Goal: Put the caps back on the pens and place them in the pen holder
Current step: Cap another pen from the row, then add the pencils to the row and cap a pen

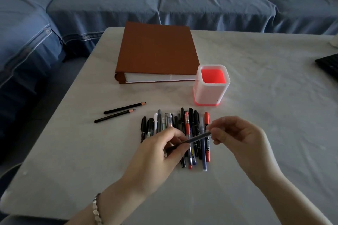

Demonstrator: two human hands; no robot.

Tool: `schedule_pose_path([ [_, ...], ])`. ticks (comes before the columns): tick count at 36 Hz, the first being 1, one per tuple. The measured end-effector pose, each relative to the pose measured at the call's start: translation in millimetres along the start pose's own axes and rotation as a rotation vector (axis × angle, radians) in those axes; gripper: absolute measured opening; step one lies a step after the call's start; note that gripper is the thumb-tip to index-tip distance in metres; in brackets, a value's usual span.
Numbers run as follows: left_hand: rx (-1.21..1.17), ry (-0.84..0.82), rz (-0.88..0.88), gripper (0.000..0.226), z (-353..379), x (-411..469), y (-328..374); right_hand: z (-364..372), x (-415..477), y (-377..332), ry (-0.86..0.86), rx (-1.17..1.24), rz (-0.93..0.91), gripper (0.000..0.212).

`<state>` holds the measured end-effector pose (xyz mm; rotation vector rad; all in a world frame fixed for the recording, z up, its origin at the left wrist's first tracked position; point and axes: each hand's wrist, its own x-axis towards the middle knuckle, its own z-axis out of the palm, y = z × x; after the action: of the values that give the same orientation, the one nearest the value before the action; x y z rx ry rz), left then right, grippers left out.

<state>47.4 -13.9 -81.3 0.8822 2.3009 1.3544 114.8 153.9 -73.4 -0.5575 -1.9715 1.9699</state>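
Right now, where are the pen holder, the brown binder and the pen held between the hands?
pen holder (210, 94): head view, on its white front wall.
brown binder (157, 49): head view, middle of the top cover.
held pen (199, 137): head view, exposed middle of the barrel.

White pen holder (210, 93) with red inside, brown binder (157, 51), blue sofa (109, 0), pale table (274, 115).

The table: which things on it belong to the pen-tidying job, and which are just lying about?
In the job: dark pen, gripped by the left hand and pinched by the right hand; row of pens; pen holder.
Lying about: brown binder; two pencils; dark device at the right edge.
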Motion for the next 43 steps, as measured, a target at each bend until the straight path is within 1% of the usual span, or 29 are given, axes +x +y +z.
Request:
schedule_pose_path([
  [4, 0.023, -0.020, 0.035, 0.006, -2.9, -0.7, 0.9, 0.4, -1.1, -0.7, -0.039, -0.048, -0.010, 0.020],
  [7, -0.018, -0.024, 0.018, 0.016, -3.5, -0.4, -2.8, 0.5, -1.7, -1.1, -0.042, -0.064, -0.030, 0.023],
  [10, -0.128, -0.035, -0.077, 0.021, -2.5, 4.5, -0.1, 1.5, -2.2, -1.4, -0.042, -0.055, -0.054, 0.025],
  [15, -0.510, -0.177, -0.379, 0.021, -8.9, 8.3, -0.3, 4.3, -2.7, -1.2, -0.095, -0.116, -0.097, 0.033],
  [17, -0.551, -0.162, -0.417, 0.020, -8.3, 6.5, -1.7, 7.3, -0.8, 3.2, -0.096, -0.132, -0.088, 0.033],
  [19, -0.536, -0.091, -0.388, 0.021, -4.6, 6.9, -2.8, 11.2, 2.4, 9.1, -0.052, -0.054, -0.039, 0.027],
  [20, -0.510, -0.061, -0.352, 0.020, -2.9, 7.7, -2.5, 14.2, 3.4, 12.0, -0.032, 0.025, 0.011, 0.021],
  [22, -0.462, -0.015, -0.288, 0.020, 0.5, 9.7, -5.8, 22.9, 4.3, 17.1, -0.021, 0.166, 0.116, 0.023],
  [24, -0.424, 0.012, -0.243, 0.019, 0.9, 11.6, -13.2, 33.4, 5.3, 20.9, -0.035, 0.189, 0.170, 0.016],
  [26, -0.309, 0.030, -0.208, 0.016, -1.9, 13.3, -25.4, 40.9, 7.5, 22.7, -0.036, 0.164, 0.182, 0.011],
  [28, -0.136, 0.067, -0.193, 0.015, -9.8, 16.0, -46.1, 40.4, 13.2, 27.0, 0.000, 0.085, 0.165, 0.012],
  [30, 0.077, 0.187, -0.180, 0.008, -24.6, 19.4, -72.1, 33.2, 20.0, 33.2, 0.040, -0.021, 0.152, 0.014],
  [32, 0.302, 0.357, -0.197, 0.018, -43.1, 23.3, -98.9, 23.5, 28.3, 44.3, 0.068, -0.172, 0.152, 0.017],
  [34, 0.460, 0.459, -0.254, 0.026, -59.5, 26.4, -122.9, 16.7, 35.7, 55.8, 0.060, -0.368, 0.156, 0.031],
  [36, 0.568, 0.465, -0.312, 0.030, -69.5, 28.8, -138.4, 13.9, 41.6, 64.6, 0.067, -0.528, 0.153, 0.037],
  [38, 0.658, 0.433, -0.365, 0.030, -73.0, 30.5, -147.1, 14.5, 46.0, 71.3, 0.065, -0.627, 0.145, 0.034],
  [40, 0.725, 0.393, -0.391, 0.028, -72.8, 31.7, -151.3, 17.7, 49.0, 76.1, 0.039, -0.709, 0.146, 0.026],
  [43, 0.807, 0.346, -0.413, 0.022, -69.4, 33.5, -152.1, 25.3, 48.5, 75.1, -0.006, -0.761, 0.143, 0.006],
])
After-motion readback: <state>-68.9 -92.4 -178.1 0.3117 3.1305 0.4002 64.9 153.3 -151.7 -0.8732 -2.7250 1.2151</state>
